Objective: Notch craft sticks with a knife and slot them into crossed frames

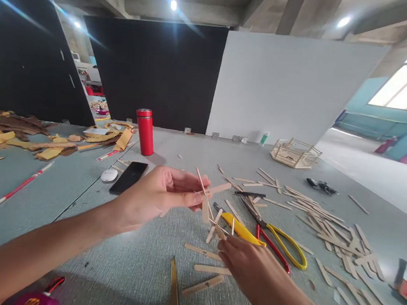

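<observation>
My left hand [161,194] is closed in a pinch on a small assembly of glued wooden craft sticks [209,204], held above the grey floor. My right hand [242,263] comes in from below right with its fingertips pinched on the lower end of the same stick assembly. Right behind it lie a yellow utility knife [241,230] and a pair of scissors with yellow and red handles [281,243]. Loose flat sticks [202,251] lie on the floor under my hands.
Several loose craft sticks [325,218] are scattered to the right. A stick-built frame [295,153] stands at the back. A red flask [145,131], black phone [128,177] and white case [109,175] lie left. Cardboard scraps [21,136] cover the far left. A glue gun [39,297] is at the bottom left.
</observation>
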